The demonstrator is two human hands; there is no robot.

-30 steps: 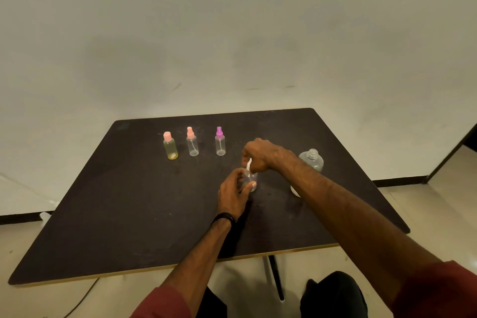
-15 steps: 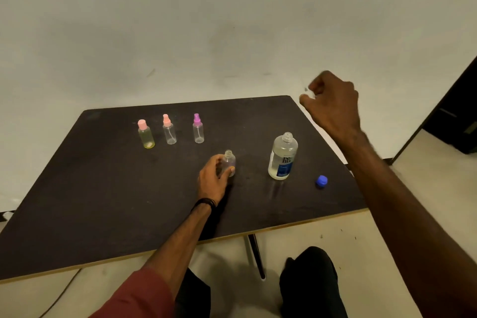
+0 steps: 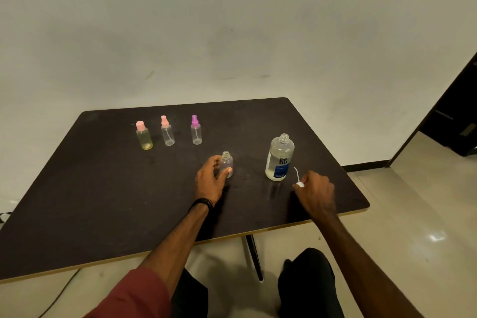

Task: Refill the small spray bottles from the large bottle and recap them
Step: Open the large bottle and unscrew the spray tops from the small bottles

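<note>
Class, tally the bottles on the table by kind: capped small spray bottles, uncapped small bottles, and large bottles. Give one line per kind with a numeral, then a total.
Capped small spray bottles: 3 (light pink cap, peach sprayer, purple sprayer)
Uncapped small bottle, held by the left hand: 1
Large bottle, open: 1
Total: 5 bottles

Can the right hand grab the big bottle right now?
Probably not yet. The right hand sits just beside the big bottle with nothing between them, but its grip is full, pinching the white spray top.
</note>
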